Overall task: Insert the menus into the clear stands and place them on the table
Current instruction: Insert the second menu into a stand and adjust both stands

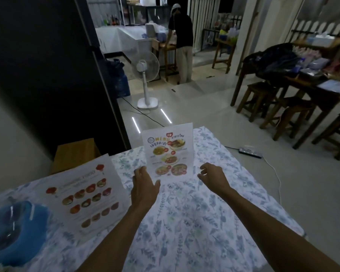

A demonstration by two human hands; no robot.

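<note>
Tabletop (185, 222): covered by a soft cloth with a blue leaf print; slightly wrinkled.
Loose menu (84, 195): thin glossy sheet lying flat at left; light and floppy; probably best lifted by its edges.
Standing menu (168, 152): upright in a clear stand at the far middle; stiff, smooth, likely tippy; hold by its sides.
Left hand (143, 185): open, fingers spread, touching the stand's lower left corner.
Right hand (212, 176): open, loosely curled, empty, just beside the stand.
</note>
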